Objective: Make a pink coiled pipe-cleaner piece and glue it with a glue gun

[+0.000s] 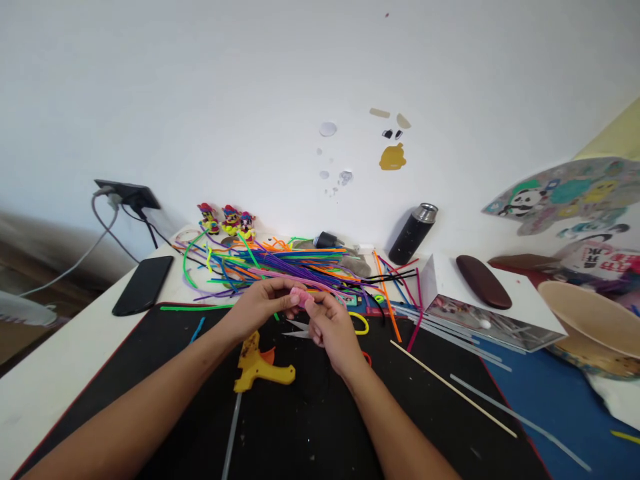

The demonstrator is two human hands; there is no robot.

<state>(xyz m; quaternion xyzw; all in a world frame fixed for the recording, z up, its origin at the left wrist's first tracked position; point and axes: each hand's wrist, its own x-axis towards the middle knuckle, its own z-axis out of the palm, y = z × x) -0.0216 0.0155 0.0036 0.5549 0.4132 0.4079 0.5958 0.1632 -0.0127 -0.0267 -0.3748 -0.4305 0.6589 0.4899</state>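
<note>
Both hands meet above the black mat [320, 427], pinching a small pink fuzzy piece [299, 296] that looks like bent pipe cleaner. My left hand [265, 300] grips it from the left, thumb and forefinger together. From the right, my right hand [333, 327] holds its other side between thumb and fingers. Just below lies a pair of scissors [361, 324] with a yellow handle loop, partly hidden by my right hand. A yellow hot glue gun [260, 369] rests under my left forearm, a clear glue stick [232, 433] extending from it.
A heap of colourful pipe cleaners [300, 263] spreads along the back. A phone [143, 285] lies left; small figures [231, 220] stand by the wall. On the right are a black flask [414, 233], white box [450, 287], wooden stick [453, 388] and loose glue sticks [520, 421].
</note>
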